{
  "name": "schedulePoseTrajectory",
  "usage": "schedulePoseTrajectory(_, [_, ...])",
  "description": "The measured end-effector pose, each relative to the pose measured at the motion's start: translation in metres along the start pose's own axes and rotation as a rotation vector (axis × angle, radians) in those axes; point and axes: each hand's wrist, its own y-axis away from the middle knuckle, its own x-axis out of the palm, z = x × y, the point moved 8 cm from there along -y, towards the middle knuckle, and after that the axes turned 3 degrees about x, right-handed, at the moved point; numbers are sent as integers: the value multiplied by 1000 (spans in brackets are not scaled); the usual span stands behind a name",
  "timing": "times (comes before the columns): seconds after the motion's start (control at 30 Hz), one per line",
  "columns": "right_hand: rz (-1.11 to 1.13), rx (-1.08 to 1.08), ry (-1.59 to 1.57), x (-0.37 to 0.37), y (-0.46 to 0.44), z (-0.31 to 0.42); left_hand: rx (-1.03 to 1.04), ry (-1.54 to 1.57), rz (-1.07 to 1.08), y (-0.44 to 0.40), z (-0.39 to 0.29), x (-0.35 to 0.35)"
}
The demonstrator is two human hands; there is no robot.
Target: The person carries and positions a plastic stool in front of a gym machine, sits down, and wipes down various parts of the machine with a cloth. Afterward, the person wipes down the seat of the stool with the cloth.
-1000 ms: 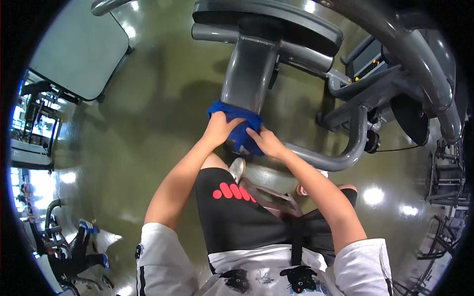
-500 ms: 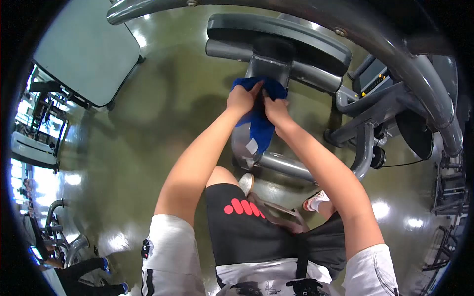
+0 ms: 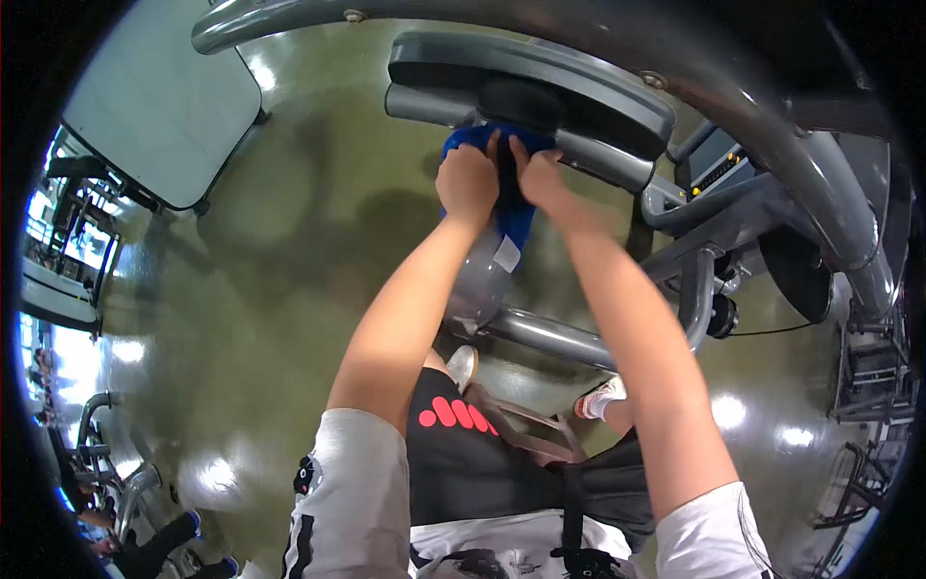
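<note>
A blue cloth lies over the grey metal beam of a gym machine, close under its padded part. My left hand is closed on the cloth's left side, its thumb toward the middle. On the right side, my right hand grips the same cloth, slightly blurred, with its fingers near my left thumb. A white tag shows on the cloth's lower end, which hangs along the beam.
A curved grey tube arches across the top and right. A white panel stands at upper left. A low frame bar runs above my feet. Another person's legs show at lower left, beside gym equipment.
Both hands and the blue cloth have moved up along the beam toward the padded part, away from my body. My arms are stretched out further.
</note>
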Motion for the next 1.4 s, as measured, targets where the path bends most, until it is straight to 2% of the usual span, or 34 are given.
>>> schedulePoseTrajectory(0.03, [-162,-86,129,-4,10,10,5,3,-2,1,2,4])
schedulePoseTrajectory(0.07, [-168,-88,129,0,19,10,60,-13,-59,2,2,3])
schedulePoseTrajectory(0.13, [-371,-131,-79,-8,41,11,114,-32,-115,9,2,-1])
schedulePoseTrajectory(0.17, [-403,-48,-264,-6,45,3,136,22,-124,14,2,-2])
schedulePoseTrajectory(0.2, [-407,-43,-270,-1,48,-3,159,74,-131,21,1,-6])
schedulePoseTrajectory(0.27, [-309,-104,-440,14,57,-13,176,39,-122,38,2,-11])
schedulePoseTrajectory(0.33, [-315,-114,-403,7,79,-8,190,7,-118,54,4,-14])
schedulePoseTrajectory(0.4, [-139,-69,-370,8,97,-4,284,157,-206,67,7,-20])
schedulePoseTrajectory(0.43, [-204,-127,-284,10,100,-4,373,57,-176,72,7,-15])
schedulePoseTrajectory(0.53, [-163,-55,-228,22,116,-15,386,118,-259,90,15,-17])
schedulePoseTrajectory(0.6, [-134,-74,-137,39,127,-28,293,231,-313,105,31,-18])
schedulePoseTrajectory(0.63, [-101,-45,-121,44,140,-33,172,317,-226,117,43,-16])
schedulePoseTrajectory(0.67, [-67,-15,-105,49,154,-38,169,334,-233,131,56,-10])
schedulePoseTrajectory(0.73, [155,15,-70,76,176,-61,160,187,-206,162,88,7])
schedulePoseTrajectory(0.77, [197,-10,-88,98,184,-82,126,-32,26,174,113,34])
schedulePoseTrajectory(0.8, [241,-35,-102,114,188,-100,52,42,40,189,124,33])
schedulePoseTrajectory(0.83, [360,-26,-135,116,199,-104,-133,-25,236,207,125,27])
schedulePoseTrajectory(0.87, [486,-12,-169,116,211,-105,-107,9,222,219,145,38])
schedulePoseTrajectory(0.93, [483,-21,-167,92,224,-98,-67,74,276,234,147,39])
schedulePoseTrajectory(1.0, [432,-46,-205,78,223,-103,284,265,509,251,101,37])
schedulePoseTrajectory(1.07, [342,2,-367,38,223,-94,243,405,476,250,72,19])
schedulePoseTrajectory(1.13, [264,51,-476,0,219,-91,68,493,438,237,65,20])
schedulePoseTrajectory(1.2, [249,118,-786,-41,220,-77,-87,773,428,220,53,16])
schedulePoseTrajectory(1.23, [156,176,-794,-74,228,-58,-32,826,435,211,35,4])
schedulePoseTrajectory(1.27, [120,121,-855,-95,228,-49,23,878,441,200,14,-10])
schedulePoseTrajectory(1.3, [32,125,-825,-124,236,-29,141,774,456,186,-4,-25])
schedulePoseTrajectory(1.33, [-45,52,-956,-145,240,-14,255,666,470,173,-22,-41])
schedulePoseTrajectory(1.4, [-184,-203,-978,-188,246,20,403,879,388,158,-71,-82])
